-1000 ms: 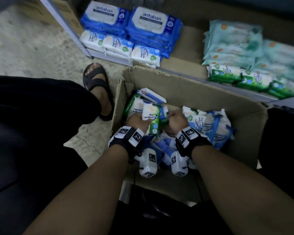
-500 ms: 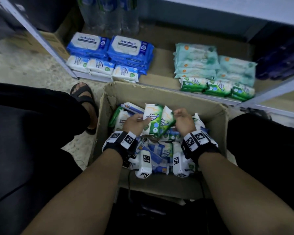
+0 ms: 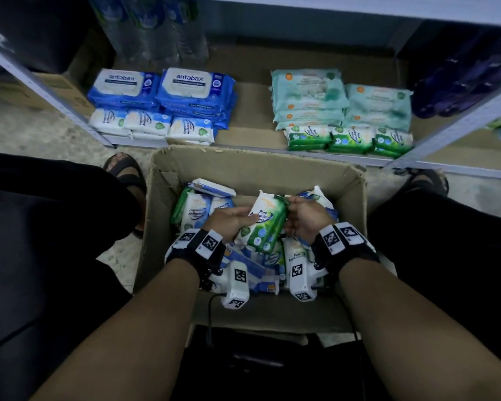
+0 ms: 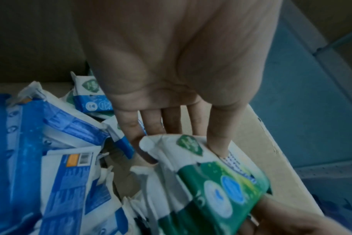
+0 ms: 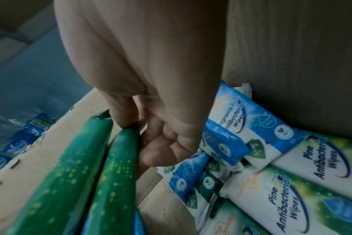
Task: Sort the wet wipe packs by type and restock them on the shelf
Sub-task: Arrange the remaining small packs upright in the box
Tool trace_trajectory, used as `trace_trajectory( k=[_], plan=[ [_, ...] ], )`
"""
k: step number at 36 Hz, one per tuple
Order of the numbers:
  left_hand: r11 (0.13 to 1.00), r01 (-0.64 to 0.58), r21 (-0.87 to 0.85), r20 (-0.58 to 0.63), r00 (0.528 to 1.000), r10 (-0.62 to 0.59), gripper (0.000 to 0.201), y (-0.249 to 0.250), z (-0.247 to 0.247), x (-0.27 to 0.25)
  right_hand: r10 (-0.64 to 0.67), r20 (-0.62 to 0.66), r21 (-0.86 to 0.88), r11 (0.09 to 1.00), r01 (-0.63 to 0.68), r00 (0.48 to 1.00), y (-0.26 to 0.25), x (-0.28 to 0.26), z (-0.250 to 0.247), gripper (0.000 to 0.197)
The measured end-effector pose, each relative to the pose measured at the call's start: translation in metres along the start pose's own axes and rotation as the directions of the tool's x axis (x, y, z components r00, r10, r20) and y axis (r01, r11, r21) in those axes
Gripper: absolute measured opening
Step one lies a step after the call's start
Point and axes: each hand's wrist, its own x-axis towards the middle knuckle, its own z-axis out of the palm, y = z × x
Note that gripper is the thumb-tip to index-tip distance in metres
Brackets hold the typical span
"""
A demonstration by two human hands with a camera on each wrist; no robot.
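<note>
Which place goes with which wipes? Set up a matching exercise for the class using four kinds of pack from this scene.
Things:
1. Antabax packs
2. Mint packs
3. Pine pack
4. Green shelf packs

Places:
A. held by both hands over the box
B. shelf, back left
C. shelf, front right
D. shelf, back right

Pairs: 1-B, 2-D, 3-A, 4-C
</note>
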Motion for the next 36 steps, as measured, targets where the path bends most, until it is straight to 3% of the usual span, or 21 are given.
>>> trace_trajectory(
  k=[4, 7, 10, 15, 17, 21, 23, 24, 26, 29, 32, 36],
  plan=[
    [0.997, 0.077, -0.023, 0.072, 0.995, -0.075, 0.038, 0.008, 0.005, 0.000, 0.085, -0.019, 0.098, 0.992, -0.083, 0.996, 0.002, 0.002, 0.001, 0.019],
    [0.993, 0.115, 0.008, 0.101, 0.988, -0.115, 0.039, 0.008, 0.006, 0.000, 0.159, 0.017, 0.132, 0.978, -0.160, 0.987, 0.001, 0.003, -0.001, 0.036],
    [0.988, 0.152, 0.033, 0.106, 0.982, -0.155, 0.033, 0.006, 0.007, 0.000, 0.147, 0.074, 0.112, 0.982, -0.155, 0.986, 0.001, 0.003, -0.002, 0.039],
    [0.975, 0.202, 0.098, 0.034, 0.978, -0.206, 0.029, -0.012, 0.004, 0.017, 0.083, 0.062, -0.010, 0.997, -0.082, 0.995, 0.001, 0.006, -0.003, 0.036],
    [0.973, 0.203, 0.110, -0.015, 0.979, -0.202, 0.040, -0.017, 0.002, 0.026, 0.005, 0.002, -0.122, 0.993, -0.005, 1.000, 0.002, 0.007, -0.003, 0.031],
    [0.967, 0.186, 0.172, -0.162, 0.974, -0.158, 0.068, -0.018, 0.002, 0.040, -0.275, -0.070, -0.510, 0.836, 0.202, 0.959, 0.005, 0.015, -0.010, 0.020],
    [0.959, 0.174, 0.224, -0.223, 0.967, -0.123, 0.055, -0.016, 0.002, 0.049, -0.331, -0.072, -0.570, 0.788, 0.234, 0.941, 0.007, 0.021, -0.017, 0.022],
    [0.950, 0.167, 0.264, -0.229, 0.968, -0.107, 0.041, -0.012, 0.003, 0.053, -0.358, -0.077, -0.603, 0.760, 0.243, 0.930, 0.009, 0.024, -0.020, 0.024],
    [0.931, 0.166, 0.324, -0.252, 0.964, -0.084, 0.055, -0.010, 0.001, 0.065, -0.384, -0.084, -0.708, 0.673, 0.216, 0.920, 0.014, 0.031, -0.024, 0.022],
    [0.886, 0.115, 0.449, -0.278, 0.961, 0.016, 0.049, -0.005, 0.005, 0.076, -0.355, -0.084, -0.790, 0.594, 0.155, 0.931, 0.017, 0.034, -0.033, 0.012],
    [0.849, 0.109, 0.518, -0.330, 0.940, 0.081, 0.042, -0.006, 0.012, 0.088, -0.366, -0.097, -0.802, 0.580, 0.145, 0.926, 0.018, 0.035, -0.044, 0.018],
    [0.780, 0.180, 0.599, -0.312, 0.950, 0.020, 0.045, -0.014, 0.015, 0.107, -0.410, -0.093, -0.772, 0.605, 0.194, 0.907, 0.020, 0.037, -0.048, 0.016]
  ],
)
